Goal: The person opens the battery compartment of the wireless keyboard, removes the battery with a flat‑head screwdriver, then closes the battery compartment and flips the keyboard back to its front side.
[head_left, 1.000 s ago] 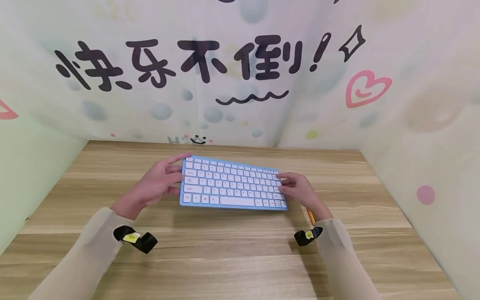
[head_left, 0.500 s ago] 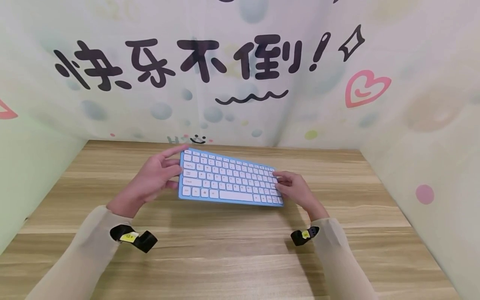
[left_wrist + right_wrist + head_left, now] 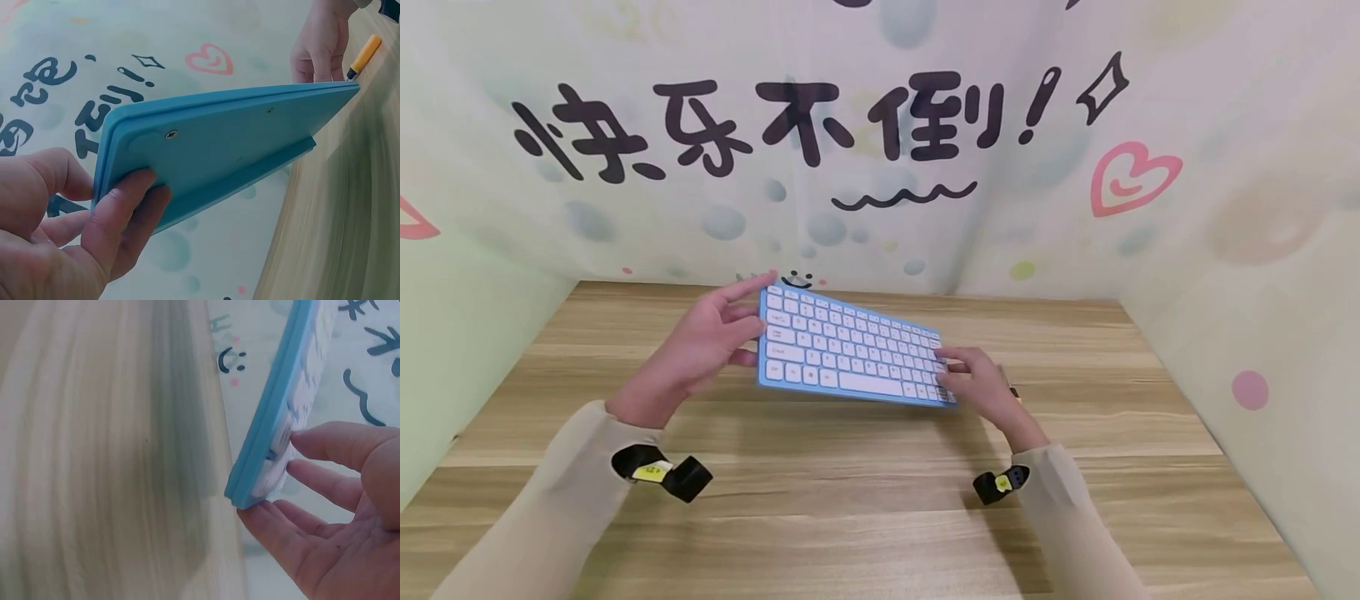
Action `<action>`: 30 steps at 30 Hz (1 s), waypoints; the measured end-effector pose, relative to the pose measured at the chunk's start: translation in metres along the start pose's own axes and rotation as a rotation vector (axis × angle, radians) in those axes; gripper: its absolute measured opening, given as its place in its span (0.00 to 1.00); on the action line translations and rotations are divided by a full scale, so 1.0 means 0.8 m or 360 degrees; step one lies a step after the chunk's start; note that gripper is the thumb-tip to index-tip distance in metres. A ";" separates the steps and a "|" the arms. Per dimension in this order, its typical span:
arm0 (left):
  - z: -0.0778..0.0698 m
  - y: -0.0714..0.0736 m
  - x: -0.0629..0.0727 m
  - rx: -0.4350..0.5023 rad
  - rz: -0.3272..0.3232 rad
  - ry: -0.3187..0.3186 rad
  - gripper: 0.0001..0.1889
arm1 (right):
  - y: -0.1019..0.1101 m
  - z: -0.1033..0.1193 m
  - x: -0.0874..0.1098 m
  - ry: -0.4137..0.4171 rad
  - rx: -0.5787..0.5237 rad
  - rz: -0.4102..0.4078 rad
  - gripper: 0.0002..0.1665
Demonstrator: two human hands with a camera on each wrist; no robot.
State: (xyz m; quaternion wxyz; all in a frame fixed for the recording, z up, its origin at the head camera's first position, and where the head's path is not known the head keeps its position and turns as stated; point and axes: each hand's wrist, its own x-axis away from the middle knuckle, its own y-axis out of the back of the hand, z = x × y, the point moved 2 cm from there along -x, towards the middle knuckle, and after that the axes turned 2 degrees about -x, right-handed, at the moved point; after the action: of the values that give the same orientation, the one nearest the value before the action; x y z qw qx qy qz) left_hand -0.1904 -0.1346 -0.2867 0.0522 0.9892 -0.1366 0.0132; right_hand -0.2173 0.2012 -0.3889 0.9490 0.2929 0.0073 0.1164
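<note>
A light-blue keyboard (image 3: pixel 850 346) with white keys is held tilted over the table, its left end higher than its right. My left hand (image 3: pixel 700 342) grips the left end, thumb at the front edge. In the left wrist view, two of its fingertips press the blue underside (image 3: pixel 212 147), where small screws and a raised ridge show. At the lower right corner, my right hand (image 3: pixel 985 387) holds the other end. The right wrist view has fingertips (image 3: pixel 303 440) on the key side and another under the corner.
A tool with an orange handle (image 3: pixel 365 55) and a thin dark tip lies on the wooden table (image 3: pixel 865 492) beyond the right hand. A printed fabric backdrop (image 3: pixel 880 242) rises at the table's back edge, with pale walls on both sides.
The keyboard's left end has risen and its tilt has grown steeper. My right hand has shifted left with its end. The orange-handled tool shows from a different side of the right wrist.
</note>
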 end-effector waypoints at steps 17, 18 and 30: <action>-0.034 0.000 0.010 -0.0187 0.0020 0.0010 0.32 | -0.018 0.031 0.020 0.0173 0.0111 0.0096 0.23; -0.036 0.000 0.010 -0.0197 0.0020 0.0011 0.32 | -0.019 0.035 0.021 0.0200 0.0099 0.0107 0.22; -0.053 -0.004 0.012 -0.0247 0.0029 0.0035 0.34 | -0.035 0.076 0.030 0.0462 0.0101 0.0261 0.18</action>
State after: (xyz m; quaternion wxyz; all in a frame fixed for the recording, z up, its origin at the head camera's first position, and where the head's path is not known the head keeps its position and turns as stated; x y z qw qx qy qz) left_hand -0.1810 -0.1296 -0.2446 0.1302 0.9806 -0.1456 0.0140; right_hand -0.1826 0.1502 -0.3530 0.9155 0.3025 0.1242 0.2342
